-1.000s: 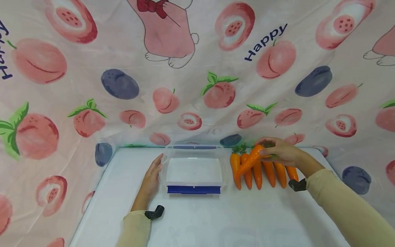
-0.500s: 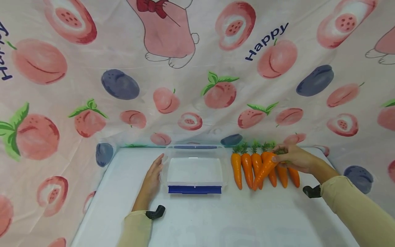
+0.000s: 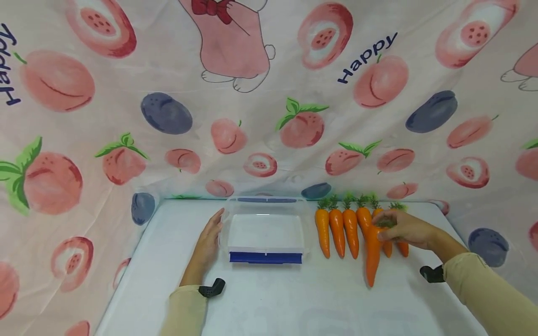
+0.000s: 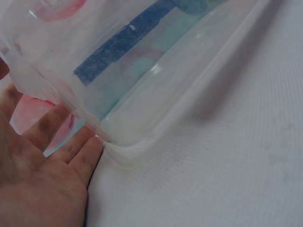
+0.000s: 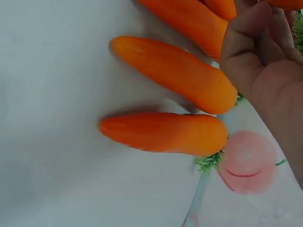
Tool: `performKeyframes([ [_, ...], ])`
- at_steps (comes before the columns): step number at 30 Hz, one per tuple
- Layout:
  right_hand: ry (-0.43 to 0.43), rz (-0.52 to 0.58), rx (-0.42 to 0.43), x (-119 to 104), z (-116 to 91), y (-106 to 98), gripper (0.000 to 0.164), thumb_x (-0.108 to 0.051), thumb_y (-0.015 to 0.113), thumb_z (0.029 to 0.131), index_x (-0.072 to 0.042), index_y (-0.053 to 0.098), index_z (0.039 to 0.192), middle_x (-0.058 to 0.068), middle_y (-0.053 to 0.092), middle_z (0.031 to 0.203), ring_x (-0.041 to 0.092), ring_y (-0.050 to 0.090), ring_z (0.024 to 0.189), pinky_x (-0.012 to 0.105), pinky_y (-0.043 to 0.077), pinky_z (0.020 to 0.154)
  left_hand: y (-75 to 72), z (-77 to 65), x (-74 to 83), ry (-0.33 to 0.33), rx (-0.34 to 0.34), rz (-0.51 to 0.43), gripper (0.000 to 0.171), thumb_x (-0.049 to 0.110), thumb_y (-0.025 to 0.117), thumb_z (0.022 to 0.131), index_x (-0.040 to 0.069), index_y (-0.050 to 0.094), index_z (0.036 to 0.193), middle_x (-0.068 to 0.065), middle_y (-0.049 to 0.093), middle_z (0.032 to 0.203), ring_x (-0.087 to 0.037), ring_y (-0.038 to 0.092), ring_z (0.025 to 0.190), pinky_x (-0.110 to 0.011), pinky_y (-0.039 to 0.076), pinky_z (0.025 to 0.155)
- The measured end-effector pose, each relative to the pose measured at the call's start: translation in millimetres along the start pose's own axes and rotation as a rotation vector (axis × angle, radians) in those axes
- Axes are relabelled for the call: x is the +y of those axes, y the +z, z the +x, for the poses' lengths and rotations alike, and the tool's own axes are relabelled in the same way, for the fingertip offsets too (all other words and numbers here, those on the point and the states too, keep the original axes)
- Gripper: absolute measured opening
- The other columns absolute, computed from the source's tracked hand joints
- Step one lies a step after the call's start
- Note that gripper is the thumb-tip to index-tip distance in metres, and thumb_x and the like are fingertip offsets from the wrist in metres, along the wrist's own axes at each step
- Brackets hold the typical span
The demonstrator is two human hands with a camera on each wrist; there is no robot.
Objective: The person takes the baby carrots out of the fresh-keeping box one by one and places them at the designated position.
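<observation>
My right hand (image 3: pixel 405 228) pinches an orange carrot (image 3: pixel 372 256) near its leafy top. This carrot hangs over the row, its tip pointing toward me past the other carrots' tips. In the right wrist view the right hand (image 5: pixel 260 56) is at the upper right, beside two lying carrots (image 5: pixel 165 133); the held one is mostly cut off. Against the left side of a clear plastic container (image 3: pixel 265 257) with blue latch flaps, my left hand (image 3: pixel 208 240) rests. The left wrist view shows its fingers (image 4: pixel 75 146) extended along the container's clear wall (image 4: pixel 142 127).
Several carrots with green tops (image 3: pixel 337 233) lie side by side on the white table (image 3: pixel 269 303), right of the container. A fruit-print cloth (image 3: pixel 252 107) hangs behind the table's back edge.
My right hand has moved the carrot rightward along the row and a little toward me; its tip has swung from lower left to nearly straight at me. The left hand has stayed at the container.
</observation>
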State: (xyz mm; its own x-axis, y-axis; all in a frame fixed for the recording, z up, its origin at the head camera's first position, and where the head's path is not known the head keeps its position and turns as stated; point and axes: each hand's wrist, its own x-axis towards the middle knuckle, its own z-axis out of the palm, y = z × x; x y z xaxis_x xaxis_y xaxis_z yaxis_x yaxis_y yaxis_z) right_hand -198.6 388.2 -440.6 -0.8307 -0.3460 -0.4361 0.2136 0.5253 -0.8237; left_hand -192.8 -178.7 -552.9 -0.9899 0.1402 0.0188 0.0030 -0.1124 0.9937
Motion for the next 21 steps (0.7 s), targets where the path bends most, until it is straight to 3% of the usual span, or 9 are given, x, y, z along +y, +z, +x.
performKeyframes([
  [7,0.029,-0.025,0.020,8.1,1.1,6.2,0.069,-0.020,0.078,0.088,0.005,0.041,0.141,0.027,0.042,0.145,0.029,0.058,0.110,0.044,0.057,0.091,1.0,-1.2,2.9,-0.008,-0.003,-0.013,0.056,0.033,0.042,0.110,0.017,0.029,0.162,-0.005,0.026,0.169,-0.025,0.023,0.156,-0.050,0.017,0.128],
  [13,0.007,-0.166,0.051,11.0,3.2,10.6,0.067,-0.028,0.079,0.087,0.002,0.050,0.140,0.023,0.050,0.144,0.035,0.049,0.125,0.047,0.055,0.099,0.2,-1.7,2.7,-0.010,0.005,0.017,0.055,0.035,0.042,0.110,0.018,0.029,0.162,-0.004,0.025,0.169,-0.023,0.021,0.157,-0.048,0.015,0.129],
  [21,0.013,-0.388,0.084,3.3,7.1,19.5,0.062,-0.040,0.081,0.085,-0.007,0.062,0.133,0.017,0.058,0.136,0.033,0.052,0.120,0.059,0.051,0.098,-0.3,-0.7,0.4,-0.001,-0.001,0.006,0.055,0.034,0.041,0.110,0.017,0.029,0.162,-0.006,0.023,0.170,-0.024,0.019,0.158,-0.049,0.013,0.129],
])
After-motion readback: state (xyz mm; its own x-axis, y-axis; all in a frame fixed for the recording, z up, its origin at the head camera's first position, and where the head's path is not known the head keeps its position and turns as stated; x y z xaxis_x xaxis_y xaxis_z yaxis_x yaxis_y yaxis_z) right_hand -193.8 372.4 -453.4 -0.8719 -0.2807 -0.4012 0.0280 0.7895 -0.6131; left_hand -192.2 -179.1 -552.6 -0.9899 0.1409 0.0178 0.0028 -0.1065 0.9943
